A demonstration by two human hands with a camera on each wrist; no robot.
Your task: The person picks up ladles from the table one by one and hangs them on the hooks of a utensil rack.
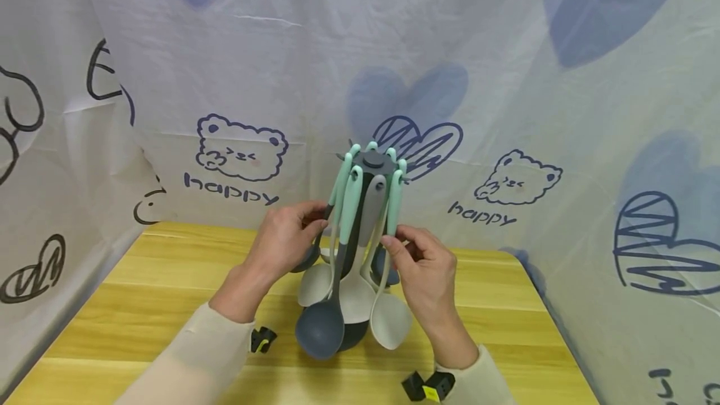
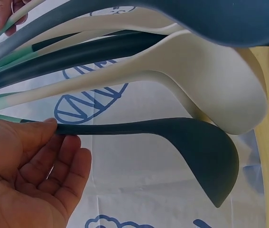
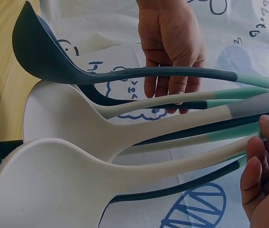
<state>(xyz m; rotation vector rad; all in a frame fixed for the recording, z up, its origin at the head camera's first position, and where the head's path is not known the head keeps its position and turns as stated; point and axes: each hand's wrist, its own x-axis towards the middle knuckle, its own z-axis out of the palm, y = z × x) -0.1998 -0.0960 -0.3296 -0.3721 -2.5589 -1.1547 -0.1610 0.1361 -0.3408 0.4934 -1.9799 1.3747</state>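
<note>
A rotating-style utensil stand with a grey top [image 1: 371, 160] carries several kitchen utensils hung by mint and grey handles. On its left side, my left hand [image 1: 289, 236] pinches the handle of a dark blue utensil with a bent, cupped head [image 2: 198, 147]. Thumb and fingertips meet just below its mint grip; the other fingers are loosely curled. My right hand [image 1: 424, 264] pinches a cream spoon [image 3: 53, 180] with a mint grip at the stand's right. Between the hands, a dark blue ladle [image 1: 320, 330] hangs at the front, beside a cream utensil [image 1: 355, 299] with a grey handle.
The stand rests on a yellow wood-grain table [image 1: 197, 305] with rounded back corners. A white cloth [image 1: 315, 80] printed with bears and hearts hangs behind and at both sides. More utensils, including another cream spoon [image 1: 315, 285], hang close together around the stand.
</note>
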